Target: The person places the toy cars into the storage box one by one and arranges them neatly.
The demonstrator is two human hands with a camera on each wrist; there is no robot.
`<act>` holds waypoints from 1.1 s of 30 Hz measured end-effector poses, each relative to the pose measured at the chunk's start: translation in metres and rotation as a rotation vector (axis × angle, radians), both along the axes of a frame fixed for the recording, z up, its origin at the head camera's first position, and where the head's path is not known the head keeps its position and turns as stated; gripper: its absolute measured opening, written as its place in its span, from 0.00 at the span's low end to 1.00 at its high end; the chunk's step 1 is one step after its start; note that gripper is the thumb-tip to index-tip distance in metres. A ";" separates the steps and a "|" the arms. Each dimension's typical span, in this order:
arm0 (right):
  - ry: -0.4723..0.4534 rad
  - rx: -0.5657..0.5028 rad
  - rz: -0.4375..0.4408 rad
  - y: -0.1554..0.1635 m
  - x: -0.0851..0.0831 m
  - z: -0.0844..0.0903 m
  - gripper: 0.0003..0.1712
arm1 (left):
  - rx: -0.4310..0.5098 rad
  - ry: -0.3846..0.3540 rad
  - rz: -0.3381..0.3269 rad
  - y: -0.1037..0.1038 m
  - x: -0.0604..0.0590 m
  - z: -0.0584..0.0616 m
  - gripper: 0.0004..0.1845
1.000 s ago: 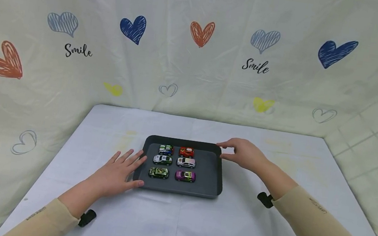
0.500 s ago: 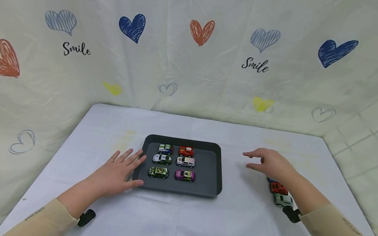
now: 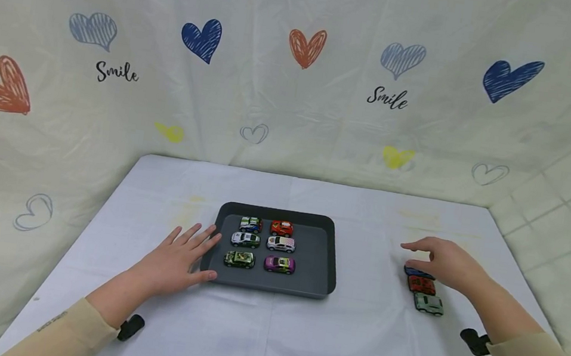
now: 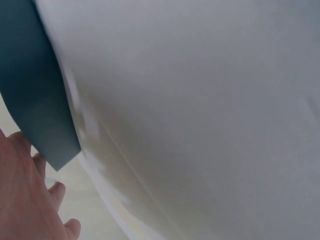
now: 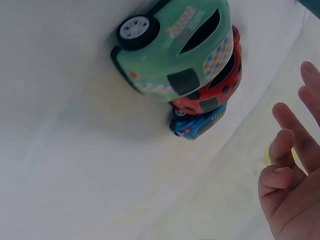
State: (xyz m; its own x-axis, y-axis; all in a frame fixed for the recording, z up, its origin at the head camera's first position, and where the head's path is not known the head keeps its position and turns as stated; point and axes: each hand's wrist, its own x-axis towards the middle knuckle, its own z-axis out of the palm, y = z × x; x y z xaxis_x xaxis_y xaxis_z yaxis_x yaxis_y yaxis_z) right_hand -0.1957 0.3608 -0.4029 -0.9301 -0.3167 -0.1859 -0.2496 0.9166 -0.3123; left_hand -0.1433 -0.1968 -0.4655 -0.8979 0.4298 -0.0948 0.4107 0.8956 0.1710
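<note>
Reaching is the step in hand: the open right hand [image 3: 444, 264] hovers over the blue toy car [image 3: 418, 273], first of 3. Next comes, I judge, a pinch on it, while the open left hand [image 3: 174, 259] rests flat against the tray [image 3: 325, 261].

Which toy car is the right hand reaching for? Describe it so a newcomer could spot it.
On the white tablecloth, right of the dark grey tray, three toy cars sit in a short row. The right hand hovers over the farthest one, the blue toy car; its neighbours are a red toy car and a pale green toy car.
</note>
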 end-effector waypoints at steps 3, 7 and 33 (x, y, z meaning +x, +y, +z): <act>-0.037 0.011 -0.003 0.007 -0.001 -0.002 0.27 | 0.003 -0.006 0.000 0.000 0.000 0.000 0.46; -0.096 0.011 -0.010 0.019 -0.005 -0.007 0.28 | -0.004 -0.007 0.000 0.000 -0.001 -0.001 0.47; -0.137 0.052 0.027 0.040 -0.023 -0.029 0.20 | -0.018 0.011 -0.002 0.000 -0.004 -0.005 0.47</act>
State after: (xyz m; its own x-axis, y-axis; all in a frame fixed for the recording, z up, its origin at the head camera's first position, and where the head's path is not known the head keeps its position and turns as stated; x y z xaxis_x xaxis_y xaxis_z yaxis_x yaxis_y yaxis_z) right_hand -0.2183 0.4006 -0.4322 -0.8863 -0.3276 -0.3272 -0.2327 0.9261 -0.2971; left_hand -0.1469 -0.1972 -0.4700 -0.8982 0.4299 -0.0922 0.4142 0.8976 0.1506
